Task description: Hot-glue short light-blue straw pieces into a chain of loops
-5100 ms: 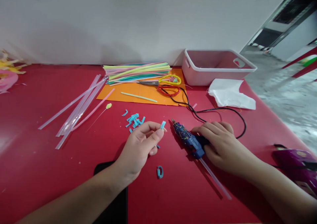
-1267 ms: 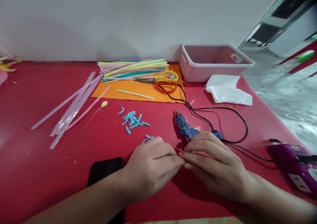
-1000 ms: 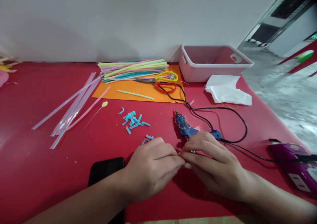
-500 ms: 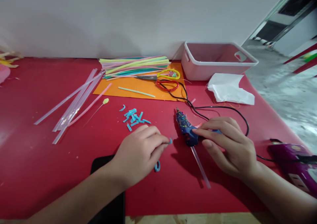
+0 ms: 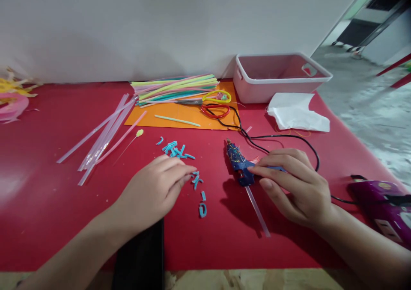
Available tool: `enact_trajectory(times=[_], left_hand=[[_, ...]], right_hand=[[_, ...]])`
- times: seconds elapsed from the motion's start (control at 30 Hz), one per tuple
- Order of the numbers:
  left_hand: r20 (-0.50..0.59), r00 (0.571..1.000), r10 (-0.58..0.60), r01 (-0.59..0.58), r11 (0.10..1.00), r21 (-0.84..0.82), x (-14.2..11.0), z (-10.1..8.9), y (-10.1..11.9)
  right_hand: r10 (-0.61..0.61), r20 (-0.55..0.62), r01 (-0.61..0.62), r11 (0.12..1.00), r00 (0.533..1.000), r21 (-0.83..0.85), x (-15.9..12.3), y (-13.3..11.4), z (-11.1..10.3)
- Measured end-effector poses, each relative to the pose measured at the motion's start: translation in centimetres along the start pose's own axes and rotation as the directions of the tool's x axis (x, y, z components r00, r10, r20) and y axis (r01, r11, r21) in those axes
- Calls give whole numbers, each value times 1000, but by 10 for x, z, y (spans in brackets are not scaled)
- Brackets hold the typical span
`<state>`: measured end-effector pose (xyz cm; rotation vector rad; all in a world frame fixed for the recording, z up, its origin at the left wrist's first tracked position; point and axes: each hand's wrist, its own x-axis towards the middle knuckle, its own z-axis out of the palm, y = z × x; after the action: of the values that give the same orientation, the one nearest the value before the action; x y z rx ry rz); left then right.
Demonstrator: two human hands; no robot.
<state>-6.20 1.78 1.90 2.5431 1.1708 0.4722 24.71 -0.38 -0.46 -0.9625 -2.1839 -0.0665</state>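
Observation:
My left hand (image 5: pixel 160 185) hovers low over the red table with thumb and fingers pinched on a short blue pipe cleaner piece (image 5: pixel 195 173). More cut bits lie right beside the fingertips. A small blue loop (image 5: pixel 202 210) rests nearer me, below a single short bit (image 5: pixel 203 196). Beyond the hand is a loose pile of blue pieces (image 5: pixel 175 149). My right hand (image 5: pixel 293 185) has its fingers closed around the handle of a dark blue glue gun (image 5: pixel 239 161). Its nozzle points away, and a clear glue stick (image 5: pixel 257 213) sticks out of its rear.
Pipe cleaners (image 5: pixel 180 87) and scissors (image 5: pixel 191 102) lie on orange paper (image 5: pixel 144 118). Clear glue sticks (image 5: pixel 109 131) are at left. A pink bin (image 5: pixel 279 89), white paper (image 5: pixel 297 112) and purple power strip (image 5: pixel 375 204) stand right; a black cord (image 5: pixel 289 137) crosses there. A black phone-like slab (image 5: pixel 141 255) lies in front.
My left hand has drawn back to the left, uncovering several blue bits near the loop. My right hand keeps its hold on the glue gun. The view has shifted slightly.

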Motion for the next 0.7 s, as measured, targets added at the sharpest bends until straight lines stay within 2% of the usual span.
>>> enact_trajectory(times=[0.07, 0.2, 0.33, 0.5, 0.6, 0.7], left_hand=[[-21, 1000, -8, 9, 1000, 29, 1, 1, -1], [55, 998, 19, -17, 1000, -23, -4, 17, 9], [132, 991, -7, 18, 997, -79, -15, 30, 27], [156, 988, 14, 18, 980, -200, -18, 25, 41], [71, 997, 33, -23, 990, -138, -5, 19, 31], [-71, 995, 72, -67, 995, 81, 15, 14, 8]], right_hand=[[-5, -9, 5, 1000, 1000, 2, 0, 0, -1], [-19, -25, 19, 1000, 1000, -2, 1, 0, -2], [-40, -33, 40, 999, 999, -2, 2, 0, -1], [-38, -33, 38, 999, 999, 2, 2, 0, -1], [-37, -31, 37, 999, 999, -2, 1, 1, 0], [-40, -34, 40, 999, 999, 6, 1, 1, 0]])
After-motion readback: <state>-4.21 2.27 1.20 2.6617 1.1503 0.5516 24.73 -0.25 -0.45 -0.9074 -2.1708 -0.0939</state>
